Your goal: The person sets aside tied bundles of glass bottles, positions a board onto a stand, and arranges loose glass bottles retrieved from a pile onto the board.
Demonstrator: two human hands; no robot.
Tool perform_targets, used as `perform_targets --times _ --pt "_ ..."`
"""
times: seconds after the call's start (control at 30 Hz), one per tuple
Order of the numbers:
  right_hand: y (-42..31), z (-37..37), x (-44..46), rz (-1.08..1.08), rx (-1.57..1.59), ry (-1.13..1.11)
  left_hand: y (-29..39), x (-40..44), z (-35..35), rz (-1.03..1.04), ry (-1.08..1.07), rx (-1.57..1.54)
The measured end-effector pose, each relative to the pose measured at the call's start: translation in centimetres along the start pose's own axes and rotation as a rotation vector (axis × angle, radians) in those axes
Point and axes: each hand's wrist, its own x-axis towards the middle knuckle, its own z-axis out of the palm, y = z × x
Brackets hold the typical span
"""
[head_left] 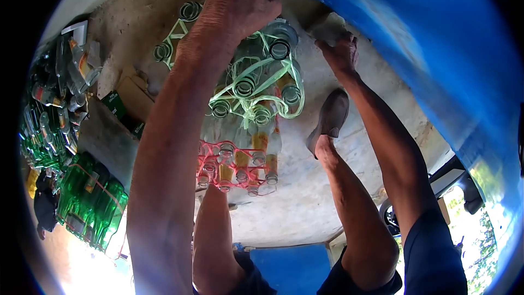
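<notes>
My left hand (245,3) is closed at the top edge, above the bottles; what it holds, if anything, is hidden. My right hand (341,54) is at the upper right, its fingers curled at a pale, translucent object (330,26) that I cannot make out. Between my arms stand clear glass bottles, their necks laced together with green plastic twine (256,84). Nearer to me, another group of clear bottles is bound with red twine (234,165). My left forearm hides part of both groups.
Green bottles (93,202) tied in a bundle and a pile of mixed bottles (54,109) are at the left, by flattened cardboard (134,95). A blue sheet (426,38) hangs along the right. My shod foot (330,114) rests on the concrete floor (295,186).
</notes>
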Motion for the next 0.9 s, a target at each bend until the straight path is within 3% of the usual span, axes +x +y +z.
perform_targets --times 0.03,0.13,0.23,0.43,0.53,0.63,0.73,0.9 --pt "0.3 0.0 -0.4 0.01 0.024 0.033 0.5 -0.2 -0.3 -0.105 -0.103 -0.017" --pt "-0.9 -1.1 -0.2 -0.006 -0.055 -0.004 0.0 -0.4 0.3 0.027 0.02 -0.001" --pt "-0.6 -0.8 -0.3 0.007 -0.032 0.018 0.3 -0.5 -0.1 -0.064 -0.056 -0.059" --pt "0.7 -1.1 0.7 -0.013 -0.08 -0.181 -0.5 -0.3 1.1 0.105 0.137 0.082" --pt "0.5 -1.4 0.6 -0.005 -0.105 -0.186 0.3 -0.1 0.3 -0.016 -0.039 0.085" --pt "-0.7 -2.6 0.5 0.134 -0.14 -0.251 -0.1 -0.4 0.3 0.088 0.104 0.12" --pt "0.4 -2.4 0.2 -0.037 -0.128 -0.173 0.6 -0.7 -0.3 0.089 0.073 0.102" --pt "1.2 -1.5 0.5 -0.073 -0.129 -0.15 1.2 -0.4 1.2 0.136 0.199 0.058"
